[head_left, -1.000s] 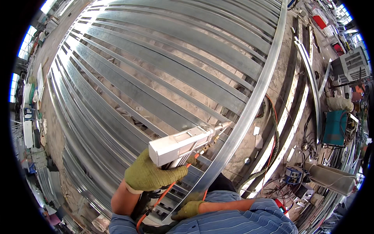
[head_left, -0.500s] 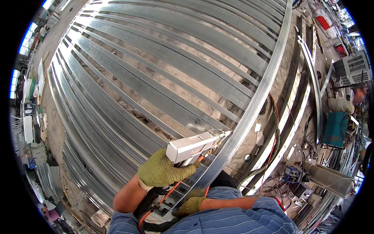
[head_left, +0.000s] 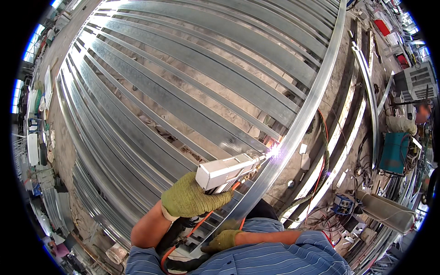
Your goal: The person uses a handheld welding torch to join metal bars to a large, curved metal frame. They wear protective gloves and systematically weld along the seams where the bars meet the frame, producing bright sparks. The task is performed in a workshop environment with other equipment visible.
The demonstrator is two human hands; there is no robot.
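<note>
My left hand (head_left: 195, 198), in a green work glove, is closed round the handle of a boxy silver handheld welding gun (head_left: 224, 173). The gun's narrow nozzle meets the joint between a slat's end and the long metal rail (head_left: 292, 137), where a bright white-violet spark glows. Long flat metal slats (head_left: 208, 121) run from this rail toward the far left. Lower down, close to my body, my gloved right hand (head_left: 223, 241) is curled over the near end of the rail; its fingertips are partly hidden. An orange hose (head_left: 200, 224) trails below the gun.
Right of the frame lie long metal bars (head_left: 364, 91) and dark cables. Farther right are a teal machine box (head_left: 394, 152), a blue device (head_left: 343, 204) and a grey cylinder (head_left: 389, 213). Stacked metal profiles (head_left: 91, 195) lie on the left.
A bright spark has appeared at the gun's nozzle, which showed none before. The gun has shifted very slightly; my right hand stays on the rail.
</note>
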